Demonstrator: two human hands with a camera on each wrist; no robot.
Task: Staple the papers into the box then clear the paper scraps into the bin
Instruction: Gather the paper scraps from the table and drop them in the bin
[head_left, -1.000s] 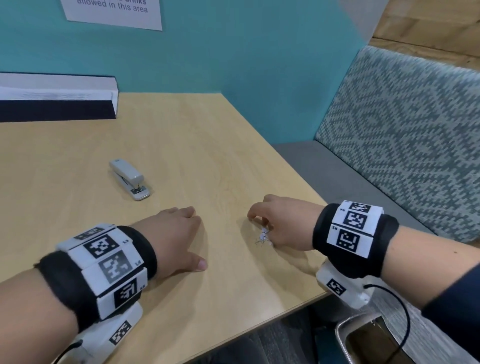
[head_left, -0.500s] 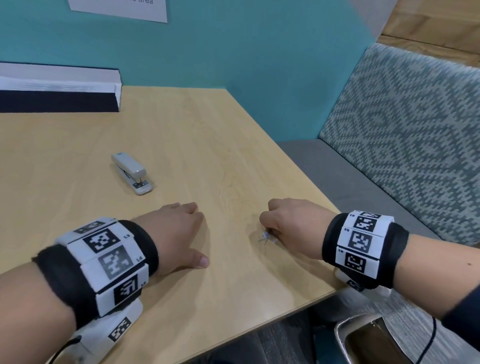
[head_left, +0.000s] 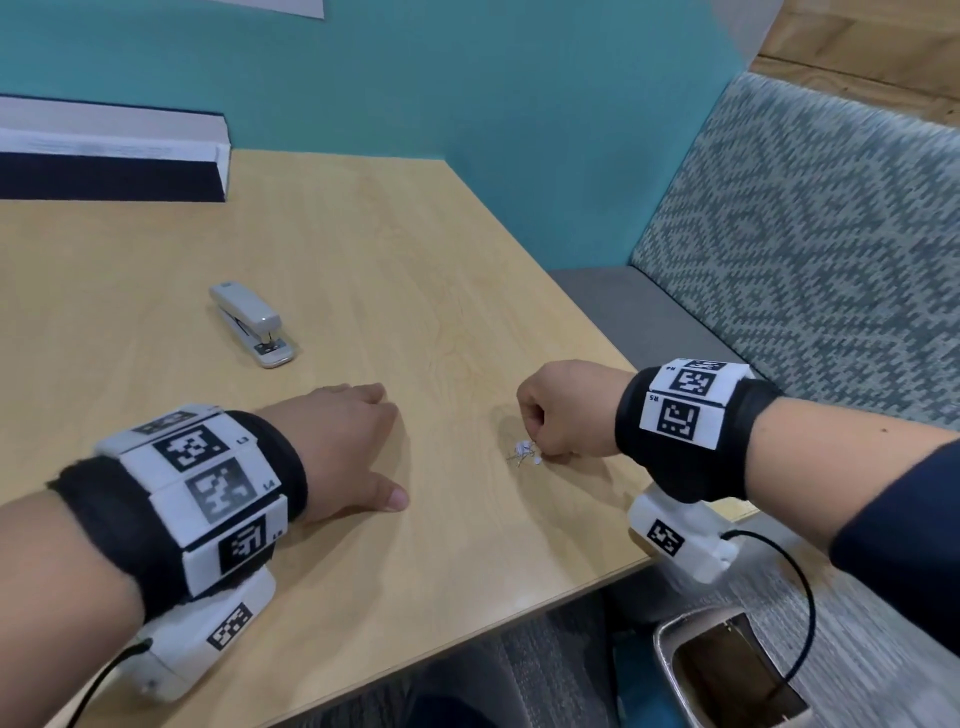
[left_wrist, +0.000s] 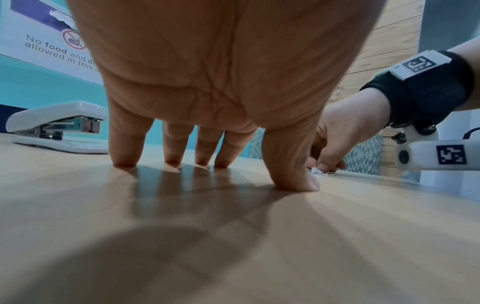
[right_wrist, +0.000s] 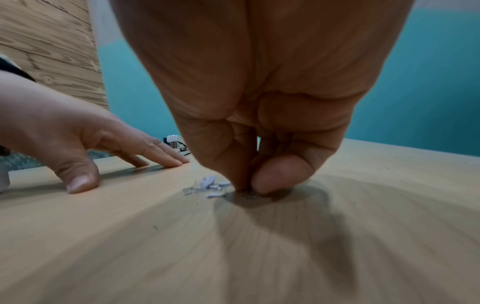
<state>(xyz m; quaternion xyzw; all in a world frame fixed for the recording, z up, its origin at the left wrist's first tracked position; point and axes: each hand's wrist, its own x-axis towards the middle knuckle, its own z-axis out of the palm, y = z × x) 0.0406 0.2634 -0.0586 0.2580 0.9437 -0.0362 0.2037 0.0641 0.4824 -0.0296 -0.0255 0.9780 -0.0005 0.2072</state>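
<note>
A small pile of white paper scraps (head_left: 524, 452) and loose staples lies near the table's right edge. My right hand (head_left: 543, 439) has its fingers curled, and thumb and fingertips (right_wrist: 275, 174) pinch down at the right side of the scraps (right_wrist: 207, 185). What sits between the fingertips is mostly hidden. My left hand (head_left: 348, 441) rests flat on the table (head_left: 415, 260) with fingers (left_wrist: 124, 148) straight and holds nothing. A grey stapler (head_left: 254, 325) lies beyond my left hand. The white and dark box (head_left: 114, 156) stands at the far left against the wall.
A bin (head_left: 727, 670) with a silver rim stands on the floor below the table's right corner. A patterned bench (head_left: 805, 249) runs along the right. The teal wall (head_left: 467, 104) closes the far side. A cable hangs from my right wrist camera.
My right hand has shifted slightly right and closed tighter over the scraps. My left hand and the stapler have stayed put. The head view has tilted down a little.
</note>
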